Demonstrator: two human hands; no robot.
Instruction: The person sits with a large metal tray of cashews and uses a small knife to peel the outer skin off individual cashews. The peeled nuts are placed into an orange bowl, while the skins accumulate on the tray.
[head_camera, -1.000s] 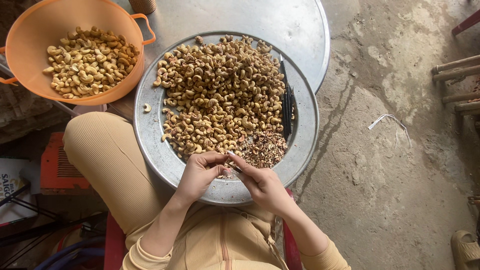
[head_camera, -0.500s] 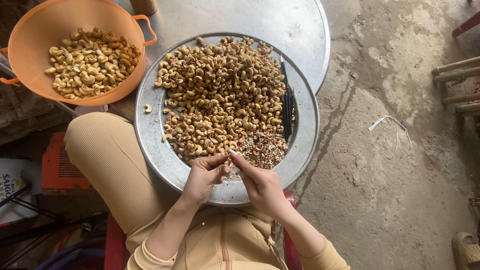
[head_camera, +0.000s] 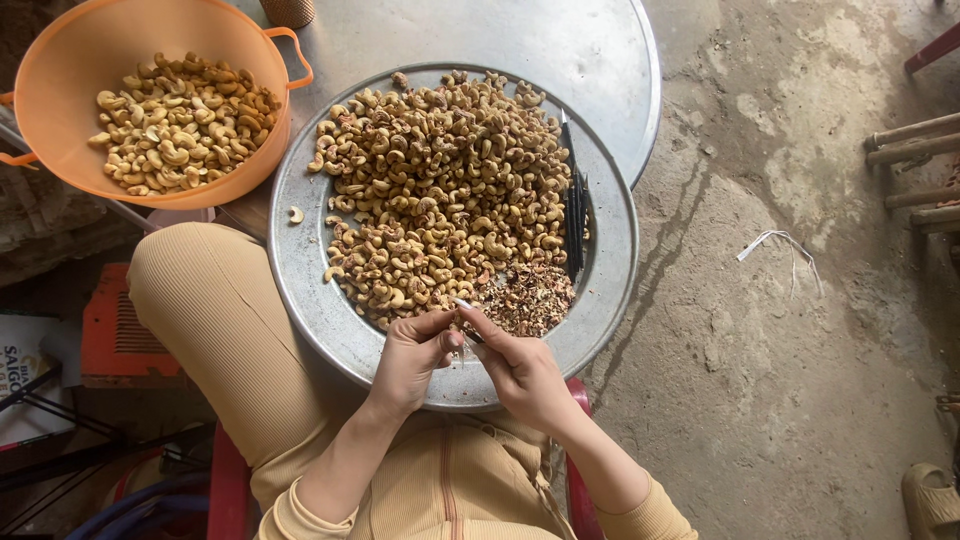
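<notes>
Hands: left hand (head_camera: 412, 355) and right hand (head_camera: 520, 368) meet fingertip to fingertip, pinching a cashew (head_camera: 462, 333); the grip is partly hidden.
Tray: metal tray (head_camera: 612, 240) on the lap, heaped with cashews (head_camera: 440, 190).
Bowl: orange bowl (head_camera: 60, 45), upper left.

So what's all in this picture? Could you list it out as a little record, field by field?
setting: person seated, round metal tray on the lap, concrete floor
tray contents: heap of cashews, pile of peelings, dark tools
left hand: pinching a nut at the tray's near edge
right hand: meets the left, holding a small blade; fingertips touching
basket: orange, upper left, holding paler cashews
behind tray: second metal tray
stray: one nut on the tray rim
</notes>
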